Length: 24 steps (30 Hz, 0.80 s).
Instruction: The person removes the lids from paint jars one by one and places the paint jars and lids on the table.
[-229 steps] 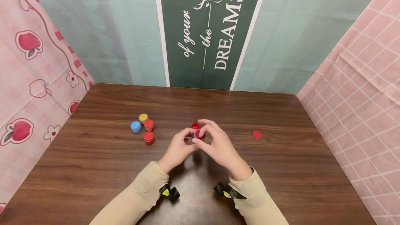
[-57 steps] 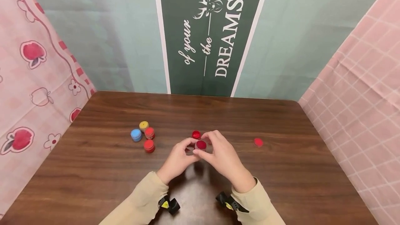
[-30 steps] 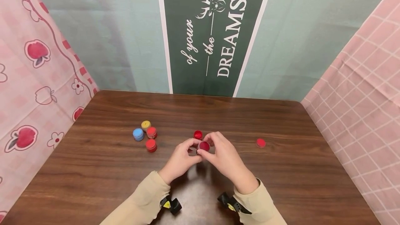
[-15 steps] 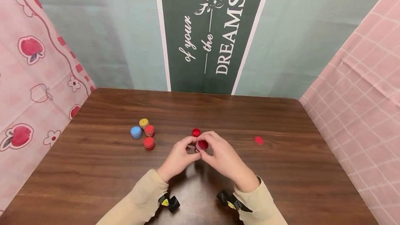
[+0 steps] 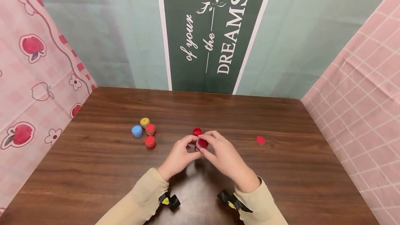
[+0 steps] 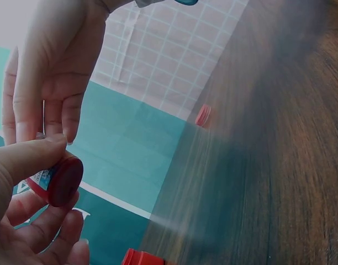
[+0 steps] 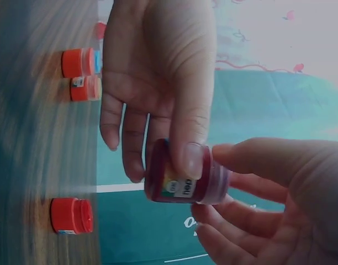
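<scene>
Dark red jar (image 5: 202, 144): up between two hands, lifted off the counter (image 5: 300, 169) around its middle.
Left hand (image 5: 179, 153): thumb and fingers pinching the jar's labelled side.
Right hand (image 5: 223, 152): thumb and fingers curled round its pale rim end.
Small red jar (image 5: 197, 132): on the counter, just past the fingertips from above.
Red lid (image 5: 260, 140): rightward, a stretch of wood between it and the right hand.
Left group: two red jars (image 5: 150, 142), blue jar (image 5: 136, 131), yellow jar (image 5: 144, 122), well inside the edges.
Back edge (image 5: 131, 89): against green cloth (image 5: 203, 75), well beyond the hands.
</scene>
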Tool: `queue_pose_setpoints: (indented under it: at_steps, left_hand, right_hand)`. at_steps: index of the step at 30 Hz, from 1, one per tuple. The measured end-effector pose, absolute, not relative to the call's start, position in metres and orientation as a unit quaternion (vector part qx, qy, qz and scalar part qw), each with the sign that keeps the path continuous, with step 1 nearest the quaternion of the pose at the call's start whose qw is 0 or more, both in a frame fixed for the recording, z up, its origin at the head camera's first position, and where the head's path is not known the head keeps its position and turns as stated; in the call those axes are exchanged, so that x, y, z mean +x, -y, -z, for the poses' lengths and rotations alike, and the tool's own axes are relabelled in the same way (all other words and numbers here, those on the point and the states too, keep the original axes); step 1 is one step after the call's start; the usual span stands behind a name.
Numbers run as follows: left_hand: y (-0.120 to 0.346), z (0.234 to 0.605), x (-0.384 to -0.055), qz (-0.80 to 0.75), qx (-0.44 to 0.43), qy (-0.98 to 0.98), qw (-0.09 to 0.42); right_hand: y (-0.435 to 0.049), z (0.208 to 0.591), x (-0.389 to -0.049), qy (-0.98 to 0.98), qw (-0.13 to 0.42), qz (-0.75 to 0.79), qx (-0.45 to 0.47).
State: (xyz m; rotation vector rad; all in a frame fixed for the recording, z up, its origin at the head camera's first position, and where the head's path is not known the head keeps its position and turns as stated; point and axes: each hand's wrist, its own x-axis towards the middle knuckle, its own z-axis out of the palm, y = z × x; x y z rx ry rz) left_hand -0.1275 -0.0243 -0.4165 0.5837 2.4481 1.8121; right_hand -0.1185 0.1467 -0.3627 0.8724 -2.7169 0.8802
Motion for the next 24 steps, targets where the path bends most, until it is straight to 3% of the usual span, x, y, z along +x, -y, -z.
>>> queue_pose_setpoints:
  at_steps: [7, 17, 24]
  left_hand:
    - [0.0255, 0.4162, -0.1274, -0.579, 0.19, -0.793, 0.015]
    - [0.0237, 0.4143, -0.1281, -0.584, 0.199, -0.787, 0.005]
    - [0.0231, 0.4156, -0.126, -0.58, 0.193, -0.792, 0.017]
  right_hand:
    - [-0.1483, 0.3611, -0.1196, 0.885, 0.043, -0.328, 0.329]
    - [-0.146, 0.3641, -0.1194, 0.92, 0.078, -0.308, 0.229]
    - [-0.1475, 0.3639, -0.1172, 0.907, 0.05, -0.315, 0.277]
